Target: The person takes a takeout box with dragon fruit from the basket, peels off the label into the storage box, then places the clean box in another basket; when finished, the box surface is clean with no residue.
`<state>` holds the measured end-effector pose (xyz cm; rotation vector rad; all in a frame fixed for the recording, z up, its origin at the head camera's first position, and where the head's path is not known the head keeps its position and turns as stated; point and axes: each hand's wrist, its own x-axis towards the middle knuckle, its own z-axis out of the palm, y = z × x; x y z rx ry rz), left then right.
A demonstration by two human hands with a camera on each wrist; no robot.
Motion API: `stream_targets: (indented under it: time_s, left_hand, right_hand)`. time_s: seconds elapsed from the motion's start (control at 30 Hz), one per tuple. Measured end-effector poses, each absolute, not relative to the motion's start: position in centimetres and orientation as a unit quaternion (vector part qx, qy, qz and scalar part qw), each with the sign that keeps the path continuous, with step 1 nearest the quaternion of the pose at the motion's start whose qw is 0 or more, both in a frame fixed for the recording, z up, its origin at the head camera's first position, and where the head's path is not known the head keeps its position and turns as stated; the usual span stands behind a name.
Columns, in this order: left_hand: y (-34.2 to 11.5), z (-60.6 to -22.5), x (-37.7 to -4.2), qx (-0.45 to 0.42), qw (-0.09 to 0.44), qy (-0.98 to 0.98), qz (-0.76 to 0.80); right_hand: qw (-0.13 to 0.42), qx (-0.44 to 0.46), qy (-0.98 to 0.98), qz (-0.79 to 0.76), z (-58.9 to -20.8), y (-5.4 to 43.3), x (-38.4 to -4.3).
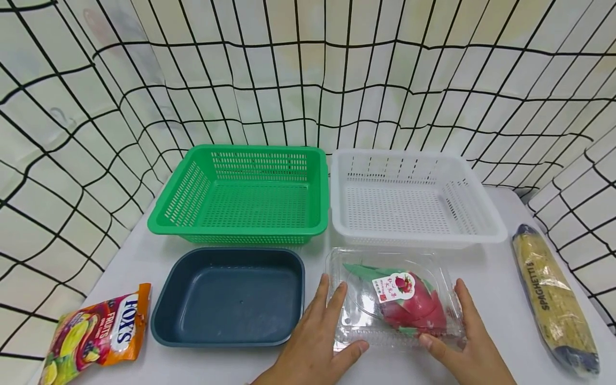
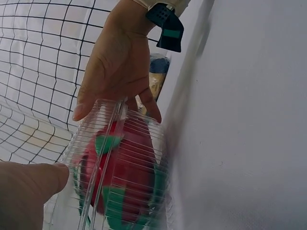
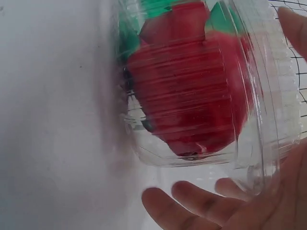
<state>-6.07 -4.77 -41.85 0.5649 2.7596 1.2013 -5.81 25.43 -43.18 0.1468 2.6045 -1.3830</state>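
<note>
A clear plastic clamshell box (image 1: 356, 315), lid down, lies on the table in front of me. Inside it is a red dragon fruit (image 1: 423, 310) with green scales, and a white label (image 1: 394, 287) shows on top. My left hand (image 1: 313, 337) is at the box's left side, fingers extended along it and thumb near the front edge. At the opposite side is my right hand (image 1: 467, 342), its thumb by the front right corner. In the right wrist view, the right fingers (image 3: 201, 206) are spread beside the box's end. Firm contact cannot be made out.
Behind the box stands a white basket (image 1: 418, 238), with a green basket (image 1: 240, 231) to its left. A dark blue tub (image 1: 231, 342) sits left of my left hand. A FOX'S candy bag (image 1: 96, 337) lies far left, a spaghetti pack (image 1: 553, 299) far right. Black-lined cloth walls surround the table.
</note>
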Motion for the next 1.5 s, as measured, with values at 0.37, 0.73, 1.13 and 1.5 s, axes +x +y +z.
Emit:
stream_targets:
  time_s: [0.37, 0.73, 1.13, 1.5]
  left_hand:
    - [-4.6, -42.1, -6.3, 0.163, 0.066, 0.88, 0.441]
    - [-4.7, -42.5, -6.6, 0.106, 0.122, 0.846, 0.508]
    - [-4.4, -42.7, -6.7, 0.099, 0.147, 0.837, 0.517]
    - [-4.3, -42.8, -6.6, 0.107, 0.137, 0.838, 0.518]
  right_hand:
    - [-0.058, -0.024, 0.936, -0.348, -39.8, 24.5, -6.6]
    - [-0.141, -0.103, 0.951, -0.255, -35.6, 22.4, -9.5]
    - [-0.029, -0.116, 0.967, -0.226, -35.6, 21.4, -11.7]
    - [-0.039, -0.103, 0.967, -0.23, -35.8, 21.0, -11.8]
